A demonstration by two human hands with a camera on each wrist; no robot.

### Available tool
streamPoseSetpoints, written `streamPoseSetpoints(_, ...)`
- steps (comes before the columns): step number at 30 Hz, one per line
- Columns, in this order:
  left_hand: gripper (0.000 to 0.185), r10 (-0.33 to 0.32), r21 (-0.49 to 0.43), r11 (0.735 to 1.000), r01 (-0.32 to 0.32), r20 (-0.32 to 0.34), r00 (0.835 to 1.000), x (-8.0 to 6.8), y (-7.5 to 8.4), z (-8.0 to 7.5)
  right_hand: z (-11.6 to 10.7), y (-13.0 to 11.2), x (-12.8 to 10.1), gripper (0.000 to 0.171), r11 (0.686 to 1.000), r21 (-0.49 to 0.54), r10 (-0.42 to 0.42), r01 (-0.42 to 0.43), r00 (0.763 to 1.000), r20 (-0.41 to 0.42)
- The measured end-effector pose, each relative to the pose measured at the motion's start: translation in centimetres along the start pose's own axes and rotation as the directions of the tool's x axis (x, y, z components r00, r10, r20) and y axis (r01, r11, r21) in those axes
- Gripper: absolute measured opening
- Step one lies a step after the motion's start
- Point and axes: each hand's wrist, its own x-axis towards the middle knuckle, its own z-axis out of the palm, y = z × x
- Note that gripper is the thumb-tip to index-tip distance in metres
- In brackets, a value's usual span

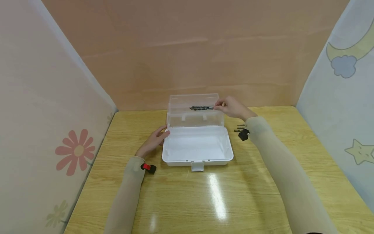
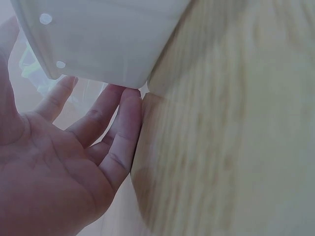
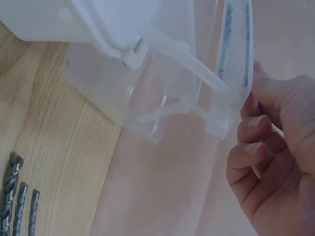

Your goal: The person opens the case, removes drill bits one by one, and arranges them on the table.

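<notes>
With the left hand point(image 1: 152, 142) laid open-fingered against the left wall of the white box point(image 1: 197, 146) on the counter point(image 1: 187, 195), the right hand point(image 1: 232, 107) pinching the bits point(image 1: 201, 108) over the raised lid should probably lower them level.

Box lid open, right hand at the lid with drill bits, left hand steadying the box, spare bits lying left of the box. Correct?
Not quite: the spare drill bits lie right of the box, not left, as the head view shows. The rest holds: right hand at the lid, left hand steadying.
</notes>
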Motion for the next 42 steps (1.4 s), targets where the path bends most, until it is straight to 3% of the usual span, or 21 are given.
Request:
streamPoseSetpoints(11,0.069,-0.005,0.003,1.000,0.005,-0.008,1.000,0.0,-0.2,0.1,-0.5,0.6,-1.1,0.024,1.000,-0.001,0.024,-0.024,0.999,-0.047)
streamPoseSetpoints(16,0.070,-0.012,-0.003,1.000,0.012,0.002,1.000,0.0,-0.2,0.2,-0.8,1.3,-2.1,0.032,0.994,0.055,0.099,-0.097,0.994,-0.046)
streamPoseSetpoints(22,0.070,-0.007,-0.002,1.000,0.007,0.005,1.000,0.0,0.0,0.2,-0.9,2.3,-3.2,0.031,0.982,0.150,0.133,-0.118,0.986,-0.096)
streamPoseSetpoints(26,0.070,-0.008,0.004,1.000,0.008,0.005,1.000,-0.1,0.0,0.2,-0.8,2.9,-3.7,0.031,0.979,0.155,0.153,-0.134,0.980,-0.124)
streamPoseSetpoints(33,0.070,-0.019,0.018,1.000,0.018,0.004,1.000,0.0,-0.2,0.1,-0.6,3.8,-4.4,0.042,0.967,0.207,0.172,-0.147,0.979,-0.111)
streamPoseSetpoints(42,0.070,-0.015,0.019,1.000,0.015,0.000,1.000,0.1,-0.2,0.1,-0.8,4.6,-5.5,0.050,0.937,0.266,0.259,-0.228,0.962,-0.084)
